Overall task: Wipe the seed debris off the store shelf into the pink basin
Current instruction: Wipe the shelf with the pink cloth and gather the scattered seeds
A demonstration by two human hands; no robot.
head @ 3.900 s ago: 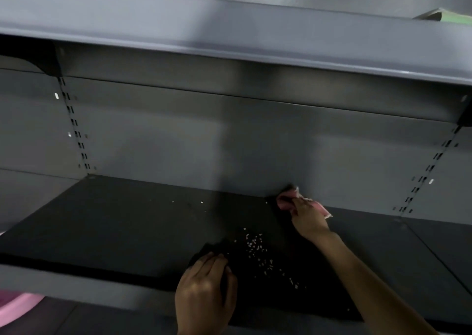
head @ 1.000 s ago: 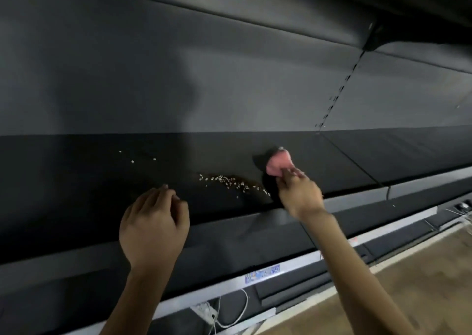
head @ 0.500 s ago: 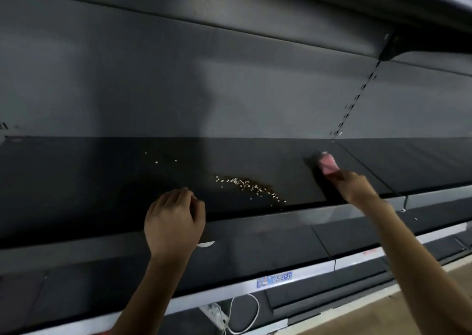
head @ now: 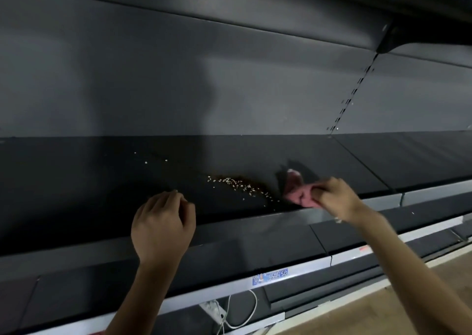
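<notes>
A streak of pale seed debris [head: 240, 187] lies on the dark store shelf [head: 76, 181], with a few stray seeds [head: 146, 162] further back left. My right hand [head: 334, 198] grips a crumpled pink cloth [head: 297, 193] on the shelf, just right of the streak and near the front lip. My left hand [head: 163, 223] hovers at the shelf's front edge, left of the seeds, fingers curled and holding nothing. The pink basin is out of view.
The grey back panel [head: 229, 79] rises behind the shelf, and an upper shelf bracket [head: 388, 41] juts out at top right. Lower shelves [head: 255, 248] step out below. A price label [head: 270, 276], a white power strip with cable [head: 217, 309] and wooden floor [head: 383, 309] lie beneath.
My right hand has pulled the pink cloth leftward and toward the front edge, closer to the seed streak. My left hand stays at the front lip.
</notes>
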